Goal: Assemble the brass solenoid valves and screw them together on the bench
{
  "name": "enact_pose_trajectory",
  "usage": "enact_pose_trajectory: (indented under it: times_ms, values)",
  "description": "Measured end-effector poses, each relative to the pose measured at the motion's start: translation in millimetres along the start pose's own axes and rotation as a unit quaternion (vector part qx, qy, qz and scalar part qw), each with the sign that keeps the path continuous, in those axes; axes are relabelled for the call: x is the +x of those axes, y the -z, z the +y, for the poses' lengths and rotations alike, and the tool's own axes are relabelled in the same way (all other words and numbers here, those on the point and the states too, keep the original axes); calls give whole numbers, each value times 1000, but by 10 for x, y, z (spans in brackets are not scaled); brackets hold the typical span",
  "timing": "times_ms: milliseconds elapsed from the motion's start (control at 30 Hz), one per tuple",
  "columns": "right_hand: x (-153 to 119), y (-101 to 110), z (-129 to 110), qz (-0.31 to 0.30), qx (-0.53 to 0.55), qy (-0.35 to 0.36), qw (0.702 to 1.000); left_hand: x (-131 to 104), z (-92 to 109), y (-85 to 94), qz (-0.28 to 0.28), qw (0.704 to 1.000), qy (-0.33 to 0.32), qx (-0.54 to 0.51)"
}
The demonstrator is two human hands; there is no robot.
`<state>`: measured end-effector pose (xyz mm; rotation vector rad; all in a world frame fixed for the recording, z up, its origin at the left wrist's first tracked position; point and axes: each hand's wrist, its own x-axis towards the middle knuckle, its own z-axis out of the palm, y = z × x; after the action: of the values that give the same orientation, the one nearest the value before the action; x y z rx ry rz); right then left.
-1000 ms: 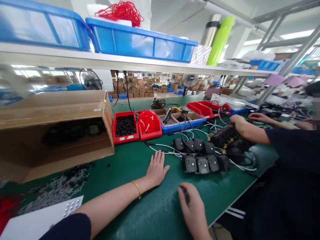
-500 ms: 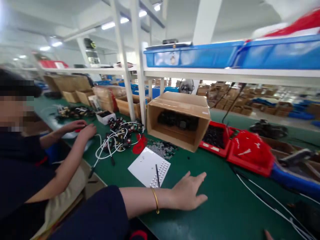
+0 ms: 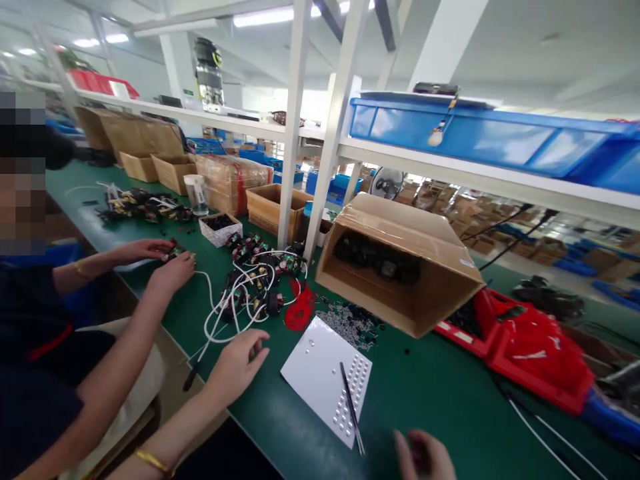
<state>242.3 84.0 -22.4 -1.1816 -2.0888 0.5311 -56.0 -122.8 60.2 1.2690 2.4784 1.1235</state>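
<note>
Leftward past the white sheet point(image 3: 305, 373) goes the person's left hand point(image 3: 237, 363), which a moment ago was spread to the right of it. Now its fingers curl loosely, thumb apart, holding nothing that I can see, just beside looped white cables point(image 3: 208, 337) — whether it touches them, I can't tell.

Smooth and glossy, the sheet lies flat on the green surface point(image 3: 400, 393) between the two hands, with small domed clear dots point(image 3: 357, 373) in rows along one side. Across them slants a slim, dark tool point(image 3: 346, 383), its pale metallic tip poking past the sheet's edge. Beyond lie thin grey metal pieces point(image 3: 345, 320) in a loose scatter and a stringy red tangle point(image 3: 300, 310). Lumpy dark parts point(image 3: 235, 293) with brassy bits sit among the cables.

At the bottom edge the right hand point(image 3: 433, 457) is blurred and cut off; its fingers bend, but I cannot tell whether it pinches anything. Black shapes point(image 3: 375, 257) sink into shadow inside the tipped cardboard box point(image 3: 450, 303) — hard to make out. Over to the left, a co-worker's hands point(image 3: 173, 272) mostly hide a small piece.
</note>
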Motion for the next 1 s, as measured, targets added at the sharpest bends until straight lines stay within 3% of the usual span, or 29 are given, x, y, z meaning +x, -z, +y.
enact_pose_trajectory:
  times_ms: [67,133,233,467,567,700,767,833,900,1000]
  values:
    - [-22,-306,-342,-9,-63,14,998,225,59,-115,-57,998,-26,17]
    - [14,-540,-615,-29,-149,22,988,392,137,-294,-99,994,-6,47]
    - [81,-674,-784,-59,-231,25,971,498,169,-552,-171,982,30,81]
    - [69,-625,-729,-90,-171,-58,980,472,-7,-846,-244,967,-2,74]
    - [94,-563,-765,-86,-118,-136,980,461,-36,-887,-253,963,-13,88]
    - [101,-282,-825,-11,7,-242,970,443,-53,-833,-276,957,-33,80]
    - [111,-119,-819,46,40,-251,966,448,-57,-776,-252,964,-62,59]
    - [146,1,-785,78,66,-260,960,474,-68,-720,-181,978,-91,39]
    - [210,64,-736,96,111,-286,947,517,-103,-672,-106,988,-109,28]
    - [374,98,-692,100,208,-323,918,585,-195,-598,-37,991,-129,14]
